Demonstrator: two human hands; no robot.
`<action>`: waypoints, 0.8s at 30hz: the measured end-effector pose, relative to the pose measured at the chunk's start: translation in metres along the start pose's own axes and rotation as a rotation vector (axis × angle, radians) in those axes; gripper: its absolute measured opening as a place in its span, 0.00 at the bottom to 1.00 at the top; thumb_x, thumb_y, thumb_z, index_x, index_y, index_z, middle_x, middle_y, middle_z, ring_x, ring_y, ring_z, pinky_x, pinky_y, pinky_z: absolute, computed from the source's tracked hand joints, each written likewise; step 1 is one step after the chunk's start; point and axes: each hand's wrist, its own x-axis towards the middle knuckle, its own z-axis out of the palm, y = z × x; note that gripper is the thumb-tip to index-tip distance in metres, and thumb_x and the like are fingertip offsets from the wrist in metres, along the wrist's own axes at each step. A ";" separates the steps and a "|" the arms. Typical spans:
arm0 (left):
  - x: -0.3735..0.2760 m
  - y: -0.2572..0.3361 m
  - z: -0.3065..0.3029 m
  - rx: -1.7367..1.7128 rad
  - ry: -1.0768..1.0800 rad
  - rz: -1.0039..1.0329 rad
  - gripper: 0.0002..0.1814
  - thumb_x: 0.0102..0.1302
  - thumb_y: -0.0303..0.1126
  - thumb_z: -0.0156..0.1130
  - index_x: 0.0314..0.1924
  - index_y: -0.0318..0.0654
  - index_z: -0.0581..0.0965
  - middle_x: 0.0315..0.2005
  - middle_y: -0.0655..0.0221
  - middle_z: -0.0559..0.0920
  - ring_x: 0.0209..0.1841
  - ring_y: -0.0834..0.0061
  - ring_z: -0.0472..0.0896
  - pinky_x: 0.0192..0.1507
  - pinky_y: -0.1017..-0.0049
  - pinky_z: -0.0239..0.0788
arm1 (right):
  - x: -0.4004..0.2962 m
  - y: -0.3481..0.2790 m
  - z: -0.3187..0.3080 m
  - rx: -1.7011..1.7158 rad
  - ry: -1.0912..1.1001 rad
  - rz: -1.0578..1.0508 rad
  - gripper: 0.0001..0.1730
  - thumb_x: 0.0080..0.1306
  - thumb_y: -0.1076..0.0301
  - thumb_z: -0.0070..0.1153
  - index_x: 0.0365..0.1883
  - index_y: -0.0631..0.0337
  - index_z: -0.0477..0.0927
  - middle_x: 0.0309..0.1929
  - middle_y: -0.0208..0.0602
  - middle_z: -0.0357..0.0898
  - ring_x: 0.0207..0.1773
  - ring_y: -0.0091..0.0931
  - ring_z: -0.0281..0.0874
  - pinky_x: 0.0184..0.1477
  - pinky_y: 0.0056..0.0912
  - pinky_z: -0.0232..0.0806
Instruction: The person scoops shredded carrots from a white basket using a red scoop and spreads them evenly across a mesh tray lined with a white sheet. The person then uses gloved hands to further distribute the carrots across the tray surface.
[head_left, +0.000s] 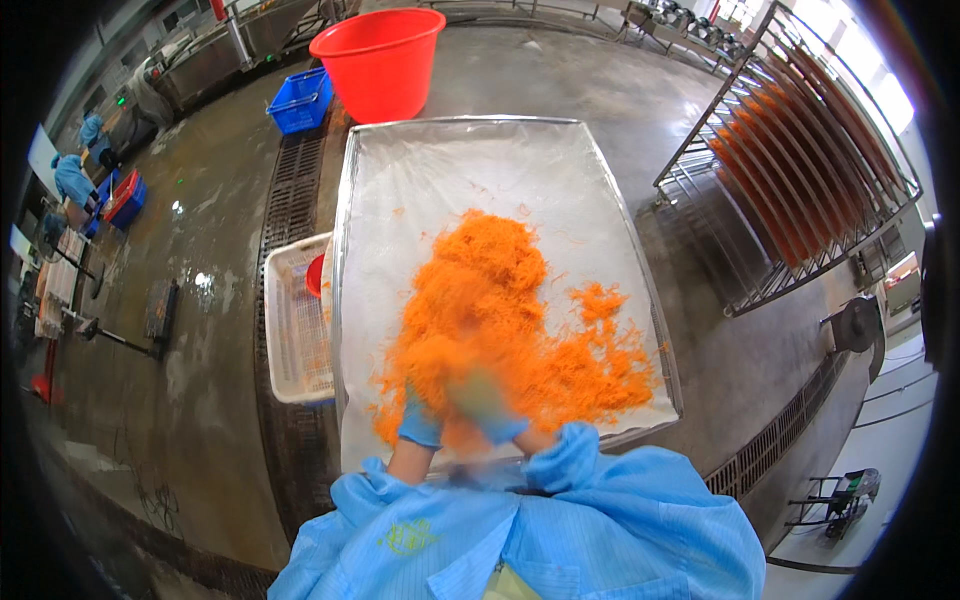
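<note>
A heap of shredded orange food, likely carrot (487, 262), lies on a large metal-framed tray lined with a pale sheet (525, 161). A thinner patch of the shreds spreads towards the tray's right edge. My left hand (421, 412), in a blue glove, is at the near left part of the heap, its fingers hidden by shreds. Beside it, my right hand (484, 401), gloved too, is blurred over the near part of the heap. Blurred loose shreds surround both hands; whether either hand grips any cannot be told.
A cream plastic basket (277, 330) stands left of the tray, with a red container (315, 276) by it. Beyond are a blue crate (301, 101) and a large red tub (382, 64). A metal rack (787, 161) of loaded trays stands right. Co-workers (73, 180) are far left.
</note>
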 end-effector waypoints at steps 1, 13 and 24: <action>-0.007 0.002 0.013 -0.142 0.030 -0.052 0.24 0.71 0.46 0.44 0.61 0.41 0.67 0.58 0.66 0.72 0.60 0.67 0.69 0.60 0.66 0.65 | 0.006 0.006 0.003 -0.034 0.057 0.023 0.20 0.57 0.58 0.59 0.43 0.63 0.77 0.37 0.51 0.79 0.40 0.43 0.78 0.40 0.43 0.70; -0.019 0.003 -0.003 -0.098 -0.303 0.039 0.24 0.72 0.46 0.40 0.60 0.42 0.69 0.55 0.64 0.75 0.56 0.64 0.73 0.57 0.60 0.67 | -0.011 -0.023 -0.004 -0.197 -0.022 -0.029 0.21 0.56 0.58 0.59 0.43 0.62 0.76 0.39 0.55 0.77 0.42 0.45 0.76 0.42 0.45 0.69; -0.042 -0.015 0.004 -0.243 0.113 -0.076 0.20 0.69 0.42 0.48 0.56 0.39 0.71 0.52 0.66 0.77 0.52 0.63 0.74 0.57 0.60 0.67 | 0.059 0.036 -0.004 -0.502 0.092 -0.116 0.08 0.57 0.69 0.52 0.34 0.61 0.76 0.30 0.47 0.76 0.37 0.42 0.76 0.37 0.44 0.68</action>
